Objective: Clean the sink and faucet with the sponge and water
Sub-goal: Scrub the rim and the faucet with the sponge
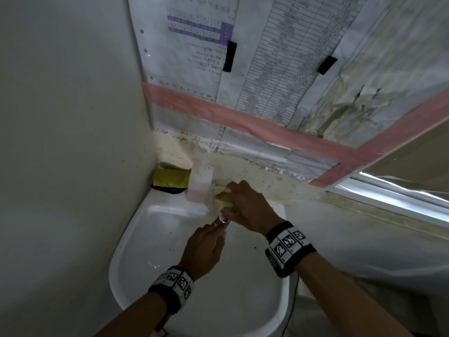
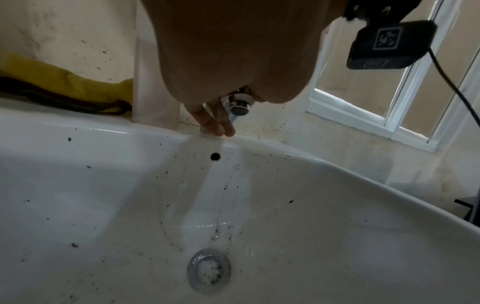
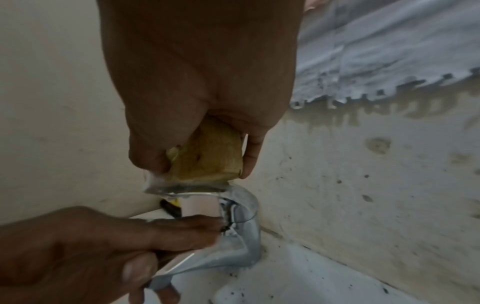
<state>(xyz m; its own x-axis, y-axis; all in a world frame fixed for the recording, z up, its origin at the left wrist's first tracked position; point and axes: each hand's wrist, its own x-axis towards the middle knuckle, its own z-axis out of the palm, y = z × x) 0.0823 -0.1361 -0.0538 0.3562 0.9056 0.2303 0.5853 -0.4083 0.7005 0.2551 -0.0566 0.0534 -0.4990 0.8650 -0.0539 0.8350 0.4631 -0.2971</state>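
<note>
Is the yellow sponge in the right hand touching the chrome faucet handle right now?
Touching. The right wrist view shows the yellow sponge, gripped by the right hand, pressed onto the chrome faucet handle with no gap.

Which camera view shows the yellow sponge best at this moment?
The right wrist view: the sponge fills the frame's middle, gripped by the right hand and pressed on the faucet top. The head view shows only a pale edge of the sponge beside the hand. The left wrist view does not show it.

Black wristbands with checkered marker tags
</note>
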